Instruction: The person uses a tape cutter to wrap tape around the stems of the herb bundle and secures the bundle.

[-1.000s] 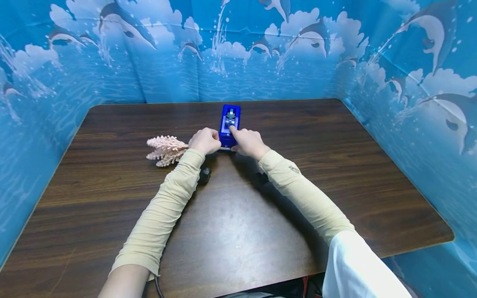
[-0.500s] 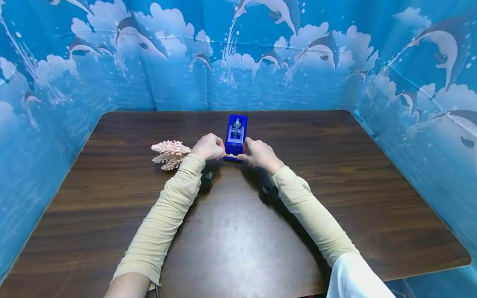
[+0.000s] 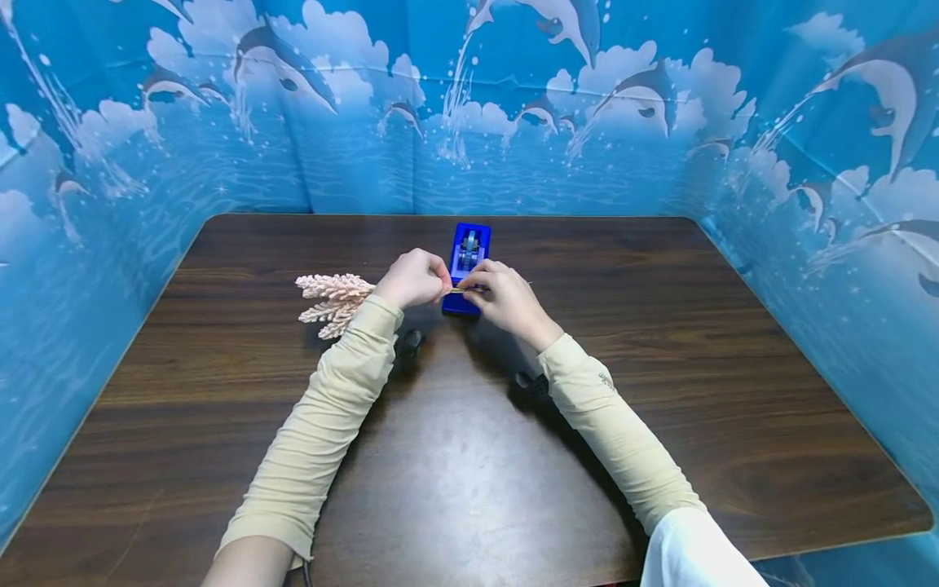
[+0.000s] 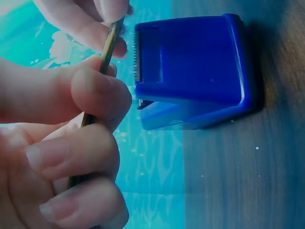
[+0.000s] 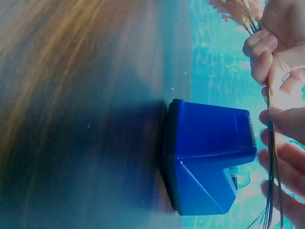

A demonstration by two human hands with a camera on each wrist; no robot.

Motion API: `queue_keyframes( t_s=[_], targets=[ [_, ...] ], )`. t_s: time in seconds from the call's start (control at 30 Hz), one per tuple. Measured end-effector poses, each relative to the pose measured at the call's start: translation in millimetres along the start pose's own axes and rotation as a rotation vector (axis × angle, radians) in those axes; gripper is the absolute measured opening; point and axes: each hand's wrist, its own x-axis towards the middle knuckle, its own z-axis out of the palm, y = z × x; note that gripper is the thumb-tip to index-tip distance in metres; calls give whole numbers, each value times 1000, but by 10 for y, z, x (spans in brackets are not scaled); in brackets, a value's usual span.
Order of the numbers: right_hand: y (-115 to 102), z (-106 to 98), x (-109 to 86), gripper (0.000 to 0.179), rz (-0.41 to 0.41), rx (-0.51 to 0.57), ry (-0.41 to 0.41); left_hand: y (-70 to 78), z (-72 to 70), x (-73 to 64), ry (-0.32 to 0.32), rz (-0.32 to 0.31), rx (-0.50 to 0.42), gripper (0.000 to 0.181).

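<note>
My left hand (image 3: 414, 279) grips a bunch of pale pink flower sprigs (image 3: 333, 297) by their thin stems, just below the heads, which point left. Farther along, my right hand (image 3: 508, 302) pinches the same stems (image 5: 270, 162) between thumb and fingers; loose stem ends trail beyond it in the right wrist view. The stems look brown and glossy between the two hands in the left wrist view. Both hands work close over the front of a blue tape dispenser (image 3: 460, 306). Its toothed cutter (image 4: 137, 57) faces the stems. The left palm is hidden from the head view.
The dark wood-grain table (image 3: 697, 367) extends around the dispenser, its far edge close behind. A blue curtain (image 3: 352, 171) printed with dolphins surrounds the back and sides. Black wrist-worn devices (image 3: 531, 383) hang under the forearms near the tabletop.
My right hand has come off the dispenser's tape roll, passed its front edge and now pinches the stems. My left hand has kept its grip on the flowers. The head view has shifted slightly.
</note>
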Motion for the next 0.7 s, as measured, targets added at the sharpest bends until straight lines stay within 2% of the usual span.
queue_keyframes(
  t_s=[0.13, 0.27, 0.4, 0.53, 0.63, 0.7],
  targets=[
    [-5, -30, 21, 16, 57, 82, -54, 33, -32, -22, -8, 20, 2, 7],
    [-5, -73, 33, 19, 83, 102, -145, 50, -71, -49, -38, 58, 3, 8],
    [1, -110, 35, 21, 37, 80, -222, 41, -104, -61, -61, 100, -20, 8],
    [-2, -100, 21, 24, 12, 51, -183, 27, -116, -56, -67, 133, -34, 6],
    [-19, -66, 7, 25, 68, 67, -142, 27, -124, -53, -44, 158, -33, 5],
    [-31, -42, 6, 26, 125, 88, -119, 33, -137, -46, 2, 186, -61, 7]
  ],
)
